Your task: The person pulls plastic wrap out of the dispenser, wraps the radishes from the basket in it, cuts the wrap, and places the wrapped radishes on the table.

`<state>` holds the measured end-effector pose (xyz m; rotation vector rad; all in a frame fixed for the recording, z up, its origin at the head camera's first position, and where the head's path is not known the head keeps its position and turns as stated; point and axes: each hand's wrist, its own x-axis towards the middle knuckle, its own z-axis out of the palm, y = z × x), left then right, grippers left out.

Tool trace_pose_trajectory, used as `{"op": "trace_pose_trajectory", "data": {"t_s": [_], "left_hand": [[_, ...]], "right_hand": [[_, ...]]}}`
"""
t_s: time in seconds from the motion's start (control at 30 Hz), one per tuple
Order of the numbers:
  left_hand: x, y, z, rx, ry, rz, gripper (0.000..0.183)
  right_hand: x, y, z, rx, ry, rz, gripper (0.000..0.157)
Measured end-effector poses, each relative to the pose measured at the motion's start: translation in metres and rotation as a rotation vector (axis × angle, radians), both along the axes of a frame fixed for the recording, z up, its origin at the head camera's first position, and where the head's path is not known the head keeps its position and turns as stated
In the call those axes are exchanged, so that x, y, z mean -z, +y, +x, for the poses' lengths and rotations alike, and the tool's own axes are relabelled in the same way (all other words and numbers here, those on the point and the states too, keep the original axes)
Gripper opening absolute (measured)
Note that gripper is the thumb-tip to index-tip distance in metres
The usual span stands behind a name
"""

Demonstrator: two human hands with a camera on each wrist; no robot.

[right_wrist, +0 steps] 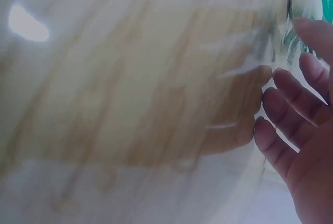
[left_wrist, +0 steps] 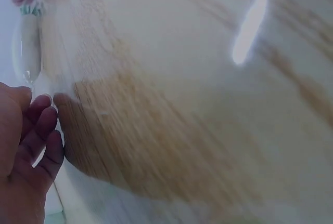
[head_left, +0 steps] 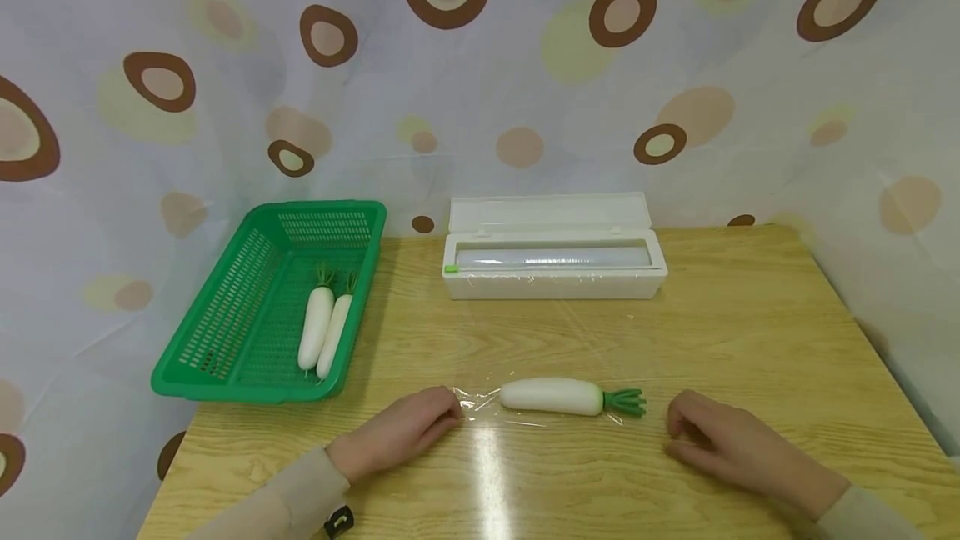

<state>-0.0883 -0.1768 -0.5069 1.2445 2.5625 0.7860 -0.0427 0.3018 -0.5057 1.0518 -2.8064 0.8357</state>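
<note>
A white daikon radish (head_left: 551, 396) with a short green leaf stub lies sideways on the wooden table, in clear plastic wrap (head_left: 474, 400) that glints at both its ends. My left hand (head_left: 408, 432) is at its root end, where thumb and forefinger pinch the gathered wrap; the left wrist view shows the daikon (left_wrist: 28, 47) just beyond these fingertips. Beside the leaf end, my right hand (head_left: 738, 448) rests with loosely bent fingers, a gap between thumb and forefinger. In the right wrist view the fingertips (right_wrist: 265, 125) meet the glossy tabletop near the green leaves.
Behind the daikon stands a white wrap dispenser (head_left: 555, 286), lid up, a roll of film (head_left: 555, 257) inside and a green slider (head_left: 451, 269) at its left end. At left a green basket (head_left: 225, 394) holds two more daikons (head_left: 317, 327). A patterned curtain (head_left: 480, 73) hangs behind.
</note>
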Motion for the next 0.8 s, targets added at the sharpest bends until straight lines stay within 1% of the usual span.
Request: {"op": "trace_pose_trajectory", "data": {"t_s": [0.1, 0.2, 0.33, 0.43, 0.57, 0.67, 0.8], "left_hand": [[-0.002, 0.0, -0.001, -0.028, -0.035, 0.018, 0.006], [-0.003, -0.001, -0.002, -0.033, -0.028, 0.037, 0.01], [-0.003, -0.003, -0.004, 0.024, 0.057, 0.051, 0.018], [-0.002, -0.004, -0.005, 0.068, 0.108, 0.076, 0.018], [-0.001, -0.005, -0.005, 0.084, 0.126, 0.109, 0.017], [0.0, -0.004, -0.005, 0.091, 0.168, 0.135, 0.015], [-0.001, 0.0, -0.006, 0.109, 0.296, 0.195, 0.012]], "right_hand": [[0.002, -0.001, -0.002, -0.016, 0.037, 0.015, 0.034], [0.003, -0.002, -0.005, -0.036, 0.076, 0.025, 0.032], [0.004, -0.002, -0.007, -0.064, 0.1, 0.024, 0.036], [0.004, -0.001, -0.007, -0.078, 0.124, 0.021, 0.039], [0.001, -0.001, -0.006, -0.086, 0.139, 0.006, 0.039], [-0.003, -0.001, -0.005, -0.084, 0.146, 0.001, 0.04], [-0.006, 0.0, -0.005, -0.065, 0.187, 0.02, 0.04]]}}
